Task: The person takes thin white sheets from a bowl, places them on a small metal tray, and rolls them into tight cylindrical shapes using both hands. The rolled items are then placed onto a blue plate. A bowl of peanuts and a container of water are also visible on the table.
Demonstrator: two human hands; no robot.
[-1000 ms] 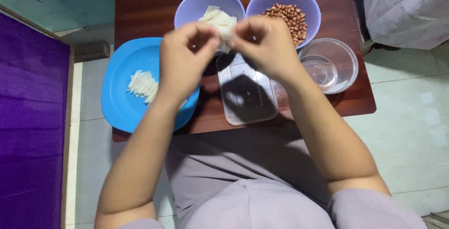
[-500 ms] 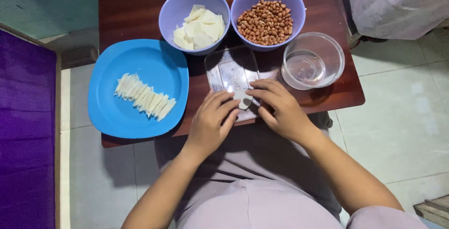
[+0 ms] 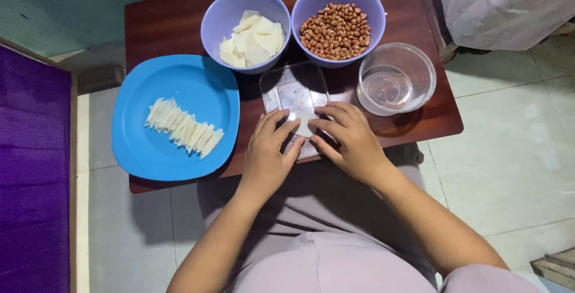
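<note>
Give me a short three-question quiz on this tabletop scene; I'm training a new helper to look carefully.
1. True or false: the bowl of peanuts stands left of the bowl of white wrapper pieces.
2. What lies on the blue plate? A) peanuts B) a row of folded white pieces C) water
3. What do both the left hand and the right hand touch?

Key
1. False: the peanuts are to the right.
2. B
3. A small white wrapper piece, pressed by the fingers onto the clear plastic lid beside the clear glass bowl.
</note>
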